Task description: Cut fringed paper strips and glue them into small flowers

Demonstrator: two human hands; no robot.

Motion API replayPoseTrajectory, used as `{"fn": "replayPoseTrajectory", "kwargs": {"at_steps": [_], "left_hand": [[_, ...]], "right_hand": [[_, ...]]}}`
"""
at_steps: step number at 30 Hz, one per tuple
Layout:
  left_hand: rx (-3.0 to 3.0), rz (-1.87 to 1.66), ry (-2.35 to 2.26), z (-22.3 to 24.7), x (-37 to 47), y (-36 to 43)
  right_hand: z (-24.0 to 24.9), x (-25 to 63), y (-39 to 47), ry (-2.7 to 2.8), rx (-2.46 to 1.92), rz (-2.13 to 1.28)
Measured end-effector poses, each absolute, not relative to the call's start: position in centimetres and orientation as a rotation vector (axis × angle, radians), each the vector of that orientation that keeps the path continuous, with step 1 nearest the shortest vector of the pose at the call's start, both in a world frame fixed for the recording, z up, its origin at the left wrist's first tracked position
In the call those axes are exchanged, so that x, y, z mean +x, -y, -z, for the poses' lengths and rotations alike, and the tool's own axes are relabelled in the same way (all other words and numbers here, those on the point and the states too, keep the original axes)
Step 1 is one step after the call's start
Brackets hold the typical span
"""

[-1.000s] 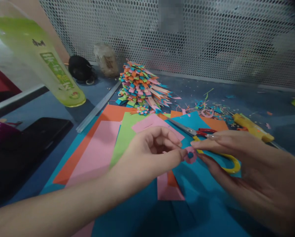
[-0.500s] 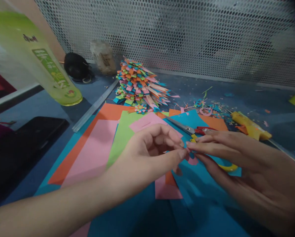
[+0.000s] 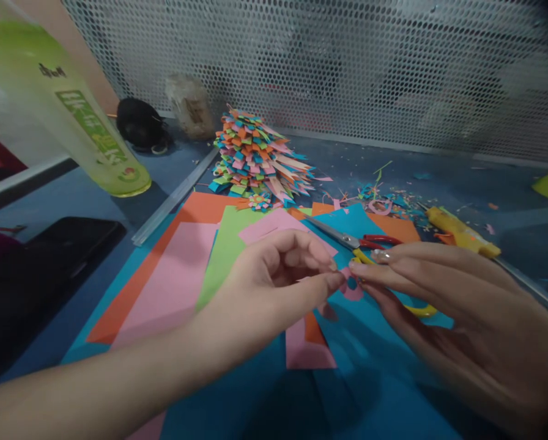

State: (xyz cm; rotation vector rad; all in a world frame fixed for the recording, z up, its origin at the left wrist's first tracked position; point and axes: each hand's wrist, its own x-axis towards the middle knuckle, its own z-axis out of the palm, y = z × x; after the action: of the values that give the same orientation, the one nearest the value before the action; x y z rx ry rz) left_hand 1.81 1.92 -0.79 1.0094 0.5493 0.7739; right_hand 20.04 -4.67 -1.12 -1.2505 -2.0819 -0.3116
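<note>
A small pink paper ring with scalloped-looking edges is held between both hands, above blue paper. My left hand pinches its left side between thumb and forefinger. On its right side, my right hand grips it with thumb and fingertips. Scissors with red and yellow handles lie just behind, one yellow loop partly hidden by my right hand. Beneath my left hand rests a pink paper strip with an orange piece on it.
Sheets of pink, green and orange paper cover the left. A cone of colourful paper strips stands behind. A yellow glue gun and paper scraps lie right. A green bottle, glue stick and black phone are left.
The pink paper ring has turned between my fingers, and its hole now shows more plainly. Both hands stay in nearly the same place.
</note>
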Motion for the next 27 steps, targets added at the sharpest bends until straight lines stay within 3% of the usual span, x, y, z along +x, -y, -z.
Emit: {"fn": "replayPoseTrajectory", "kwargs": {"at_steps": [12,27], "left_hand": [[1.032,-0.77,-0.571,0.8,1.7,-2.0],[1.033,-0.784,-0.586,0.8,1.8,-2.0]], "right_hand": [[0.4,19.7,4.4,2.083,-1.278,0.142],[0.0,19.3,4.2,2.101,-1.255,0.163]]}}
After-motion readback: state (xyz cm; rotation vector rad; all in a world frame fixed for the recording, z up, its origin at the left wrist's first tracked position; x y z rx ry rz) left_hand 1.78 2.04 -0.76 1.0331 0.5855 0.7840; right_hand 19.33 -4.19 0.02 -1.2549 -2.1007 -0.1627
